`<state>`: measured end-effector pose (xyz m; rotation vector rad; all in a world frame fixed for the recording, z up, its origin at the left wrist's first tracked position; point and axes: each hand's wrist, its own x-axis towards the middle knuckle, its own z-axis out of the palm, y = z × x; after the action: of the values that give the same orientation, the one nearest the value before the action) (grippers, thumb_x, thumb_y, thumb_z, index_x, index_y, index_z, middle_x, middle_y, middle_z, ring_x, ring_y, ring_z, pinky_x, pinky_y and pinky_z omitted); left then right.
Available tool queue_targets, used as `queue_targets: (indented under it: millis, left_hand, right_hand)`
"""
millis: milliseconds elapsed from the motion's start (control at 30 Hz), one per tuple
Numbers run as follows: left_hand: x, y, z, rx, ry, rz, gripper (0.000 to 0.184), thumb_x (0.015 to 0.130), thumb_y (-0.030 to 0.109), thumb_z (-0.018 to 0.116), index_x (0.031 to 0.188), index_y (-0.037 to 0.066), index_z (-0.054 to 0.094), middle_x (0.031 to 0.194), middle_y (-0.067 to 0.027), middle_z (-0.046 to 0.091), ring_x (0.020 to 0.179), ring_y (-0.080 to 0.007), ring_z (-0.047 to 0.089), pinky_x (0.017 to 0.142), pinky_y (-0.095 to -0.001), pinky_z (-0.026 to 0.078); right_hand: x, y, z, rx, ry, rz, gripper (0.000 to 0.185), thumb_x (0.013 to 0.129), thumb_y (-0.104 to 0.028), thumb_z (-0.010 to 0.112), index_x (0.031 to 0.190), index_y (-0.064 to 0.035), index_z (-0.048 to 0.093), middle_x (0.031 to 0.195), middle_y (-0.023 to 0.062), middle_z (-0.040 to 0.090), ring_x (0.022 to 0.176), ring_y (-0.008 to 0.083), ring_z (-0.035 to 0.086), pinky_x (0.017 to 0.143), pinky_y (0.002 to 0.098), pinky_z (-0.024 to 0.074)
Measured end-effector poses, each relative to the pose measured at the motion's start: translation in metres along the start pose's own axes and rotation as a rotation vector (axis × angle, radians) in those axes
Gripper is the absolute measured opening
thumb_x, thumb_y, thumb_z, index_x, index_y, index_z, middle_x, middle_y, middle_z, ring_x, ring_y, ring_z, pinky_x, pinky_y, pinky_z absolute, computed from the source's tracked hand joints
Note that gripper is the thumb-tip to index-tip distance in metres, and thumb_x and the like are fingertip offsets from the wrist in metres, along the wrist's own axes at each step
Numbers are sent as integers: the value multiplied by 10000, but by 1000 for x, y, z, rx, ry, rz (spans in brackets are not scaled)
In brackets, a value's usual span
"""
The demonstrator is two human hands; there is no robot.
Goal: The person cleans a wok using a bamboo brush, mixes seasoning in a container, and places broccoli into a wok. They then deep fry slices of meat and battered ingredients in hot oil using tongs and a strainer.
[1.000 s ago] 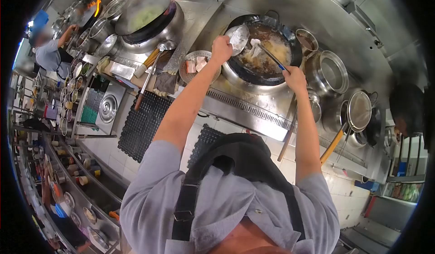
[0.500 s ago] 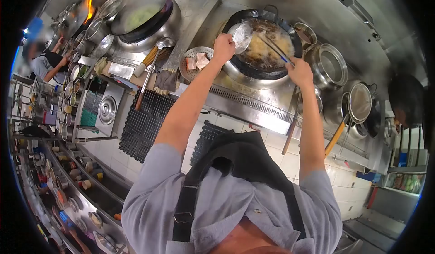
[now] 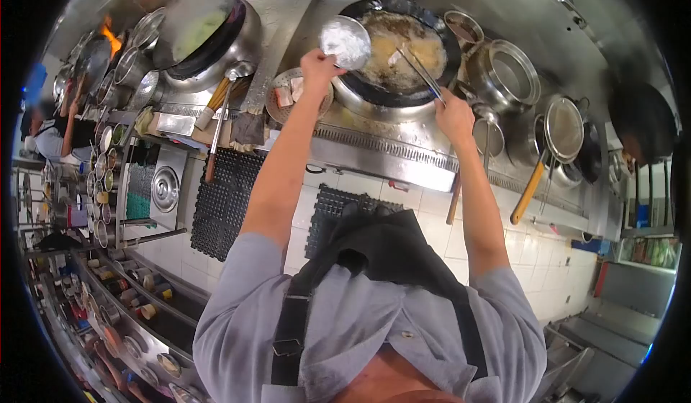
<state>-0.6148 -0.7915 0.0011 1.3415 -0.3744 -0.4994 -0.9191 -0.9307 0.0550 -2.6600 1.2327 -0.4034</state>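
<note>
My left hand grips the rim of a small metal bowl with white powder in it, held at the wok's left edge. My right hand is closed around long thin metal tongs. Their tips reach into the black wok, beside a small whitish piece. Golden food fries there in bubbling brown oil. Under my left wrist, a perforated plate carries pale and pinkish pieces.
A steaming wok with green contents stands to the left, near a ladle. Metal pots and a wooden-handled strainer are on the right. At far left, a co-worker works near an open flame.
My left hand has drawn the bowl leftward from over the wok and turned it so the powder inside shows. The tongs remain over the oil in my right hand. The whole view has shifted slightly.
</note>
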Motion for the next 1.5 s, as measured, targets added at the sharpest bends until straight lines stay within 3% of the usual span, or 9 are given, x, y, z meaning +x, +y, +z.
queue_targets:
  millis: [367, 500, 633, 733, 833, 933, 1000, 1100, 1500]
  left_hand:
    - [-188, 30, -128, -433, 114, -224, 41, 918, -23, 589, 927, 6, 562, 1013, -121, 649, 915, -247, 672, 793, -404, 609]
    - [-300, 7, -213, -383, 279, -296, 48, 912, 1, 605, 927, 14, 561, 1008, -130, 649, 945, -256, 674, 818, -435, 602]
    - [-411, -14, -266, -489, 466, -305, 71, 897, -16, 608, 952, -1, 565, 1030, -144, 641, 960, -289, 671, 827, -452, 603]
    - [-475, -24, -295, -518, 710, -336, 116, 876, -57, 599, 983, -39, 557, 1036, -163, 613, 958, -324, 658, 849, -474, 604]
    - [-535, -36, -329, -611, 978, -224, 101, 879, -62, 592, 968, -60, 543, 1002, -168, 589, 949, -336, 648, 848, -484, 614]
    - [-591, -39, -378, -692, 1231, -91, 130, 878, -75, 579, 980, -69, 498, 1013, -194, 589, 924, -359, 657, 806, -483, 631]
    - [-634, -57, -431, -743, 1331, 20, 154, 886, -67, 561, 1021, -90, 492, 1056, -222, 593, 938, -368, 662, 809, -473, 630]
    - [-698, -47, -495, -839, 1481, 172, 240, 898, -56, 509, 1116, -152, 484, 1115, -275, 605, 923, -389, 676, 804, -450, 628]
    - [-802, 37, -828, -827, 1670, 410, 287, 912, -78, 498, 1192, -126, 457, 1135, -275, 576, 926, -406, 665, 778, -468, 637]
  right_hand:
    - [-80, 166, -62, -109, 64, 275, 310, 886, -273, 604, 1168, -162, 667, 971, 211, 691, 933, 394, 665, 783, 501, 516]
    - [-74, 313, -51, -432, -116, 116, 235, 804, -206, 593, 938, -36, 683, 902, 230, 705, 917, 405, 681, 812, 501, 528]
    - [-63, 327, -36, -355, -387, 122, 394, 779, -312, 675, 992, 13, 612, 1046, 241, 675, 996, 401, 645, 872, 473, 502]
    - [-30, 386, 39, -272, -181, -158, 494, 880, -410, 610, 1085, 39, 613, 1127, 296, 628, 1083, 454, 580, 909, 508, 458]
    - [-44, 231, 28, -248, -229, -238, 407, 918, -371, 592, 977, 22, 681, 964, 270, 681, 918, 445, 647, 799, 514, 510]
    - [-89, 109, 103, 393, -881, 102, 246, 884, -155, 562, 913, 44, 703, 716, 144, 668, 551, 184, 629, 490, 346, 506]
    - [-141, 21, 152, 298, -1196, -395, 248, 891, -192, 594, 914, 24, 714, 646, 112, 666, 523, 163, 619, 472, 327, 495]
    - [-228, -90, 199, 230, -1448, -585, 244, 895, -197, 593, 915, 13, 716, 659, 108, 668, 530, 169, 627, 482, 321, 506]
    - [-336, -356, 269, 157, -1432, -735, 181, 909, -95, 535, 883, 11, 680, 660, 128, 652, 537, 205, 642, 466, 352, 539]
